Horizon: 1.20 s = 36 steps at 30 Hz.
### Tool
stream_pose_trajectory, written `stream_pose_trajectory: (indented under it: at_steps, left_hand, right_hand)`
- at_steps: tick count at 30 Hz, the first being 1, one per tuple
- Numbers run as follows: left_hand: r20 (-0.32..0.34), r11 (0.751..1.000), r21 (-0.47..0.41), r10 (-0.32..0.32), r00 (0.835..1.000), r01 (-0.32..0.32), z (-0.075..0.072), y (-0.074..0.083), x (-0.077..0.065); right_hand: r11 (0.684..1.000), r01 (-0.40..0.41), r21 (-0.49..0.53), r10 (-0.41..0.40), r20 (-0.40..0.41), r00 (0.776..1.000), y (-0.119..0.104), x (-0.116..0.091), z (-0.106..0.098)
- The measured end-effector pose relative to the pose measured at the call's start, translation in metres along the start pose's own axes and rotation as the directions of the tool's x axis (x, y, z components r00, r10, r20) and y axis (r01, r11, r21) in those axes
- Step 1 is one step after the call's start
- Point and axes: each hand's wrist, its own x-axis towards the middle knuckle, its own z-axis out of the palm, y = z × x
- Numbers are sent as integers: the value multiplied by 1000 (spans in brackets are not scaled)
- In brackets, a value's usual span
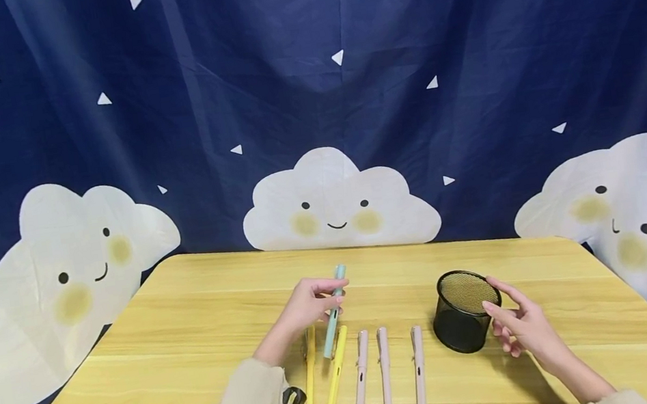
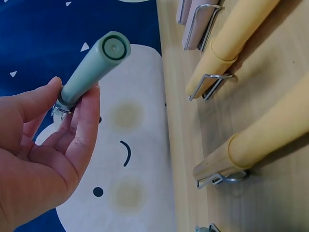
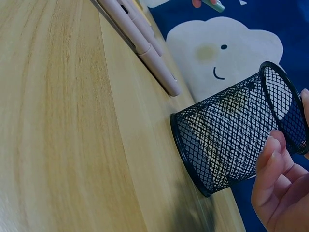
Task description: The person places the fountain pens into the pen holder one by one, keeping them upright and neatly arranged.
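Note:
My left hand (image 1: 315,301) pinches a light teal pen (image 1: 331,334) between thumb and fingers, holding it tilted above the table. In the left wrist view the pen's end (image 2: 115,47) points toward the camera. Beneath and beside it lie two yellow pens (image 1: 338,374). To their right are three pale purple pens (image 1: 386,376), roughly side by side with their clips at the far end. My right hand (image 1: 525,325) holds the rim of a black mesh pen holder (image 1: 462,327) from its right side, thumb and fingers at the edge. The holder stands upright, its visible inside showing bare mesh.
The wooden table (image 1: 200,295) has rounded far corners. Behind it hangs a dark blue curtain (image 1: 286,110) printed with white clouds. A black wrist camera (image 1: 293,401) sits by the left sleeve. Another metal clip (image 2: 208,228) peeks in at the bottom of the left wrist view.

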Motion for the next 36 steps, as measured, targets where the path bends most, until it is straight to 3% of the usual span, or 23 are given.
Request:
stream_pose_trajectory:
  at_steps: [4, 11, 15, 36]
  left_hand:
    - [4, 1000, 8, 0, 1000, 0, 3, 3, -1]
    - [4, 1000, 25, 10, 1000, -10, 8, 29, -11]
    - [6, 1000, 10, 3, 1000, -3, 12, 36, -12]
    - [31, 1000, 16, 21, 999, -22, 31, 39, -1]
  right_hand:
    - [1000, 0, 2, 0, 1, 1000, 0, 0, 0]
    - [1000, -2, 7, 2, 6, 1000, 0, -2, -1]
    - [1000, -2, 4, 2, 5, 1000, -1, -2, -1]
    - [1000, -14, -22, 14, 7, 1000, 0, 1, -1]
